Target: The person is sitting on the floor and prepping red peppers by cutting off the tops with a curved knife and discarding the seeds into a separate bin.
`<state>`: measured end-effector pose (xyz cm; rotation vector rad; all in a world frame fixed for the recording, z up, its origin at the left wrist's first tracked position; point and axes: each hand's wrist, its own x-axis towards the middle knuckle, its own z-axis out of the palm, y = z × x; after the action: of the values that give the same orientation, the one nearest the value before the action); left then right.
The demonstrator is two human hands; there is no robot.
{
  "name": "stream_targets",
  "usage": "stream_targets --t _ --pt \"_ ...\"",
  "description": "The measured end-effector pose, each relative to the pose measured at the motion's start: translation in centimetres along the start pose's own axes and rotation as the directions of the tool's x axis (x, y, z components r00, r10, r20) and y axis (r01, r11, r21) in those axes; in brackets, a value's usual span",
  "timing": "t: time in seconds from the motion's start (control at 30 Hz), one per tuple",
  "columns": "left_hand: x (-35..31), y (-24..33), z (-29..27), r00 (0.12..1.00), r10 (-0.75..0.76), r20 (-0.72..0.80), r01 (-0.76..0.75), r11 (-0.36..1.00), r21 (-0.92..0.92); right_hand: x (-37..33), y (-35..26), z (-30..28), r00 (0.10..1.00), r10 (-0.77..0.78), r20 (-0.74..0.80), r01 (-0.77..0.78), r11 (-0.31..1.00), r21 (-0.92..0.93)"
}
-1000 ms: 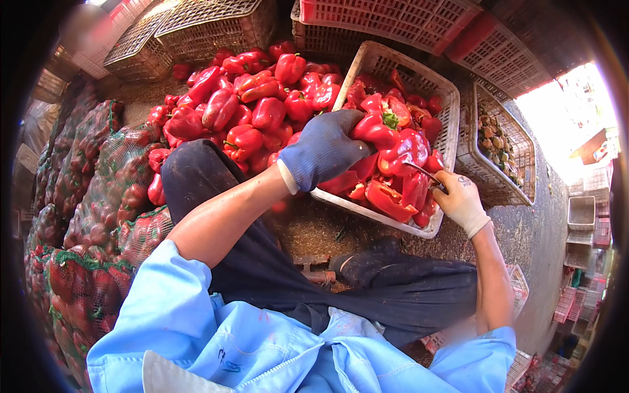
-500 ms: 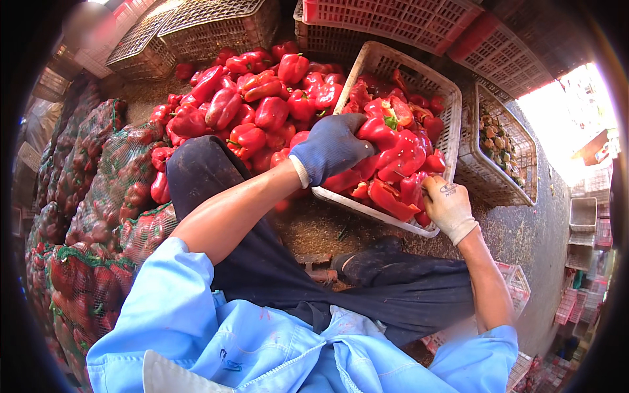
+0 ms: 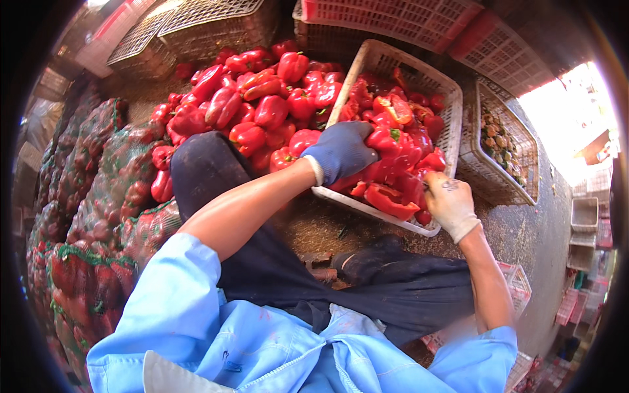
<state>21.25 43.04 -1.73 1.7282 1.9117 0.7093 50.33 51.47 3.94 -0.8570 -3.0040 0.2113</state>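
Observation:
My left hand (image 3: pixel 344 154), in a blue glove, reaches over the near-left side of a pale plastic crate (image 3: pixel 452 147). Its fingers are closed on a red bell pepper (image 3: pixel 388 143) with a green stem spot. The right hand (image 3: pixel 451 204) wears a whitish glove and is at the crate's near-right corner. Those fingers are pinched together; what they hold, if anything, is hidden against the red peppers. Cut red pepper pieces (image 3: pixel 391 200) lie just below and between the hands, filling the crate with others.
Whole red peppers (image 3: pixel 272 112) are heaped on the ground left of the crate. Mesh sacks of peppers (image 3: pixel 98 190) line the left side. A second crate (image 3: pixel 524 187) holding brownish-green scraps (image 3: pixel 499 147) stands at right. More crates (image 3: pixel 216 26) stand behind.
The pepper at my left hand has turned and shifted a little, its green spot now lower. My left hand has moved slightly down; the right has hardly moved.

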Motion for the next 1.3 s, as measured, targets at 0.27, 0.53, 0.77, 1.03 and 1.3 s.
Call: stream_targets --t 0.27,0.53,0.77,1.03,1.3 --pt "0.3 0.5 -0.1 1.0 0.007 0.004 -0.008 0.999 0.046 -0.3 0.6 -0.9 0.946 0.323 0.029 -0.311 0.881 0.357" --pt "-1.5 2.6 -0.4 0.973 0.226 -0.036 -0.228 0.973 -0.038 4.0 -5.5 -6.3 0.777 0.425 0.464 -0.539 0.067 0.84" --pt "-2.0 2.8 -1.5 0.959 0.283 0.003 -0.283 0.959 -0.034 5.2 -4.8 -3.4 0.88 0.279 0.384 -0.403 0.012 0.915" --pt "-2.3 2.3 -2.5 0.934 0.358 -0.026 -0.355 0.91 -0.215 5.2 -6.0 -4.0 0.832 0.311 0.46 -0.416 -0.199 0.887" --pt "-2.9 4.1 -4.9 0.952 0.168 0.256 0.008 0.822 -0.569 4.5 -6.0 -4.5 0.832 0.237 0.501 -0.395 -0.38 0.836"
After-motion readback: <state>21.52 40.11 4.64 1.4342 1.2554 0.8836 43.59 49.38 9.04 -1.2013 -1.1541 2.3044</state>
